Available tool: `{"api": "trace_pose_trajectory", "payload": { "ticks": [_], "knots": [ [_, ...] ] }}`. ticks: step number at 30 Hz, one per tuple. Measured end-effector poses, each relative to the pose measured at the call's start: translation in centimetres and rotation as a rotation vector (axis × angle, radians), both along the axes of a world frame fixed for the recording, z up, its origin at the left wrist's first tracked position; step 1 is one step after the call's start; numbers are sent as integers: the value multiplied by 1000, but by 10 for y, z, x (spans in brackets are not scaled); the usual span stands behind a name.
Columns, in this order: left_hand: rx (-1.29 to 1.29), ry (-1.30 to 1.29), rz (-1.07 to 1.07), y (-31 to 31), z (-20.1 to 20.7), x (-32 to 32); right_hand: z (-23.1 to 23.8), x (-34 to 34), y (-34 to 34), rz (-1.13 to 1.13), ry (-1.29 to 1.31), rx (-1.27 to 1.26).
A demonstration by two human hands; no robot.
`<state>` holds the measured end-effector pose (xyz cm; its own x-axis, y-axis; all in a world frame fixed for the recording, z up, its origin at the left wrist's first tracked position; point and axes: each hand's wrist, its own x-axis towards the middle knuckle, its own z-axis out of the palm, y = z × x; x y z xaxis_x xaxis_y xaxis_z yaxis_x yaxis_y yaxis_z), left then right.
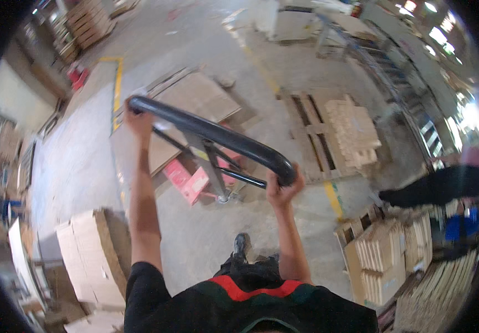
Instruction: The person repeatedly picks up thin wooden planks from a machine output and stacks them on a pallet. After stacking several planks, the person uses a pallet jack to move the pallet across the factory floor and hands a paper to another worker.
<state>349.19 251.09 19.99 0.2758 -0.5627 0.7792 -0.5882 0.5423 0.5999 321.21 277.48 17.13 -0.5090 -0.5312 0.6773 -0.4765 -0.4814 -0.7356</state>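
My left hand (138, 123) grips the far left end of a black tubular pallet jack handle (211, 130). At its right end, nearer to me, my right hand (285, 191) is wrapped round the curve. The handle slants across the middle of the view. A grey stem (212, 172) runs from it down to a small wheel (223, 198) near the floor. Behind the stem, the red body (192, 182) of the pallet jack shows in part. A flat stack of brown boards (197, 97) lies beyond it, partly hidden by the handle and my left arm.
A wooden pallet (310, 133) with stacked brown pieces (355, 132) lies to the right. Nearer right are stacked panels (381, 258) and a person in dark clothing (439, 186). A tall cardboard stack (90, 258) stands left. Yellow lines (119, 83) mark the floor.
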Motion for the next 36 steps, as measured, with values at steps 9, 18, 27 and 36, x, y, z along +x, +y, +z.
{"api": "trace_pose_trajectory", "payload": {
  "ticks": [9,18,27,36],
  "knots": [
    [-201,-859,-432,44,53,75,25,7,49,341,-158,399],
    [-30,-1146,-365,177,44,245,26,105,198,747,-37,347],
    [339,-1451,-339,599,-32,259,-86,155,423,1084,786,757],
    [840,-1153,-528,797,-141,158,-152,188,570,1203,543,1680]
  ]
}}
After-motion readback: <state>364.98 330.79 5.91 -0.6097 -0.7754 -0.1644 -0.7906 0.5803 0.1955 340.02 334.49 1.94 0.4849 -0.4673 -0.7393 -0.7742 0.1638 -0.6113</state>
